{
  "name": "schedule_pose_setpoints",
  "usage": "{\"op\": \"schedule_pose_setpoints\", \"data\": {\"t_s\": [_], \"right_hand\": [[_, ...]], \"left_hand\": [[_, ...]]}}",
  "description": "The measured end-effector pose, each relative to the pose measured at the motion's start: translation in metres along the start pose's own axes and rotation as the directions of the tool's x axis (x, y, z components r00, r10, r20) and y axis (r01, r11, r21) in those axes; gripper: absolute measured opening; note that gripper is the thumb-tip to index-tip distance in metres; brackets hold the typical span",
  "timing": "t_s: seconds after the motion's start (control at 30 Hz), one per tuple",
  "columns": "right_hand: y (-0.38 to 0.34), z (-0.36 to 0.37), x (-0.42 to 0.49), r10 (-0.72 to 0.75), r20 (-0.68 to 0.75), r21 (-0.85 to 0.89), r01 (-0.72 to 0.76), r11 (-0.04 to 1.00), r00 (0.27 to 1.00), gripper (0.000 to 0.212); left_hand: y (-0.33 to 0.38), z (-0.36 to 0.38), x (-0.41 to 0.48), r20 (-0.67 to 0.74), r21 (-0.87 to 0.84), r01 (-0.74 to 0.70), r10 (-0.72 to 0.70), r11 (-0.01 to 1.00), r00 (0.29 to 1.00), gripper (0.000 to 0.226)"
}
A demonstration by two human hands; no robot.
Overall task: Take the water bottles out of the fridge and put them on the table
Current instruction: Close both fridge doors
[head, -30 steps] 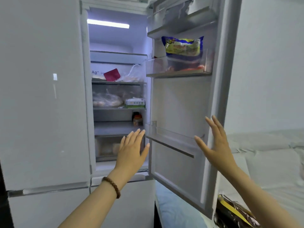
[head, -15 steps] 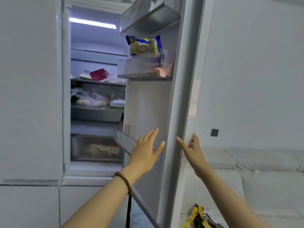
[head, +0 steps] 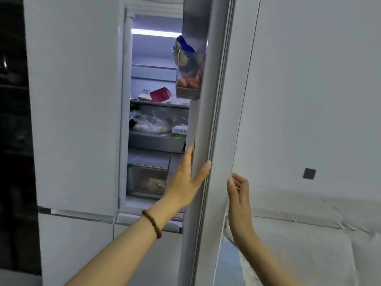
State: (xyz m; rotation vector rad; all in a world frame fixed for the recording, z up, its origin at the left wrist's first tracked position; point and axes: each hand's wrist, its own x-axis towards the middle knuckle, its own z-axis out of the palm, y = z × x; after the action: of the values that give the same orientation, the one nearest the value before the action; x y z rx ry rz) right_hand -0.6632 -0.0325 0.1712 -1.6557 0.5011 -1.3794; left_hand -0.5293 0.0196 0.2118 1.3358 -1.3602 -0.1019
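The fridge (head: 72, 100) is ajar, its door (head: 214, 100) edge-on. The left hand (head: 185, 182) lies flat, fingers straight, on the door's inner face. The right hand (head: 237, 195), loosely curled and holding nothing, is just beside the door's outer face; where the bottles are cannot be told.

Home, plainly. Tall white fridge (head: 78, 100) standing open, household sort. Shelves (head: 158, 104) crowded with bagged food (head: 150, 124), small carton (head: 179, 131), bright snack packet (head: 185, 56) in door bin. Just right of fridge: sofa (head: 299, 234) under white cover, against bare pale wall (head: 319, 79), dark wall plate (head: 309, 173) above. Lived-in domestic room, no shop, no lab.
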Motion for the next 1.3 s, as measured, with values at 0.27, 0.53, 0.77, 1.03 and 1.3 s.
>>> {"op": "schedule_pose_setpoints", "data": {"t_s": [0.27, 0.53, 0.77, 1.03, 1.3], "right_hand": [[0.008, 0.118, 0.017, -0.101, 0.216, -0.073, 0.119, 0.990, 0.971, 0.042], [0.048, 0.209, 0.051, -0.164, 0.362, -0.178, 0.241, 0.954, 0.918, 0.046], [0.111, 0.260, 0.126, -0.347, 0.437, -0.529, 0.549, 0.647, 0.830, 0.057], [0.179, 0.331, 0.195, -0.472, 0.407, -0.677, 0.605, 0.418, 0.782, 0.061], [0.228, 0.363, 0.251, -0.454, 0.416, -0.766, 0.573, 0.292, 0.788, 0.056]], "left_hand": [[-0.050, -0.109, 0.006, -0.007, -0.155, 0.130, -0.132, 0.979, 0.991, 0.101], [-0.117, -0.181, 0.039, -0.114, -0.127, 0.248, -0.263, 0.960, 0.958, 0.114], [-0.192, -0.225, 0.088, -0.243, -0.157, 0.098, -0.134, 0.983, 0.961, 0.081], [-0.278, -0.247, 0.149, -0.306, 0.168, -0.027, 0.079, 0.985, 0.949, 0.079], [-0.368, -0.260, 0.208, -0.129, 0.866, -0.015, 0.253, 0.501, 0.959, 0.071]]}}
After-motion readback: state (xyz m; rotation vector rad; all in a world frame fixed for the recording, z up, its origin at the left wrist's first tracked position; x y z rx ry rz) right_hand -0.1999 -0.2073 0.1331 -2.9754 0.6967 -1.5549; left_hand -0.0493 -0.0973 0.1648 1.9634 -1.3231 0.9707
